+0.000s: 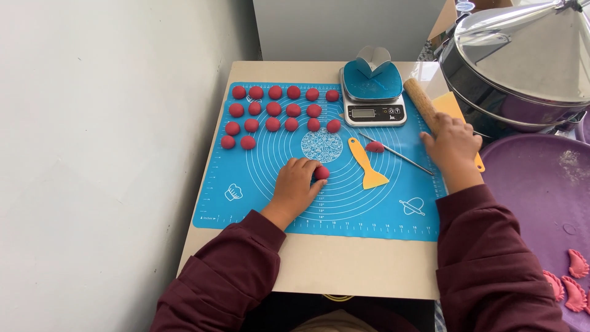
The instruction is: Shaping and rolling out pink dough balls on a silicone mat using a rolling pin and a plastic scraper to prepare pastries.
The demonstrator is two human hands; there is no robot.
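Pale walls are closing in a small beige table (344, 264), and most of its top is lying under a blue silicone baking mat (258, 203) printed with white rings. Rows of small dark-red dough balls (275, 109) are sitting on the far left part of the mat, well apart from the hands. The left hand (295, 184) is resting palm down near the middle of the mat, its fingertips curling loosely against one more dough ball (321, 173); it is touching the ball from the side rather than closing around it. The right hand (453, 146) is lying over the near end of a wooden rolling pin (421, 98) at the mat's right edge, but its back is covering the fingers, so whether it is gripping the pin or only resting on it is impossible to tell. A yellow board (452, 106) is showing partly beneath that hand. Between the hands are lying a yellow scraper (367, 165), a thin metal rod (399, 152) and a small red dough piece (375, 147). A kitchen scale (375, 112) is standing at the far edge, bearing a blue plate and a folded metal mould. On the right, a steel steamer (522, 61) and a purple tray (541, 190) are being cut off by the frame, with pink shaped dumplings (574, 283) only partly showing.
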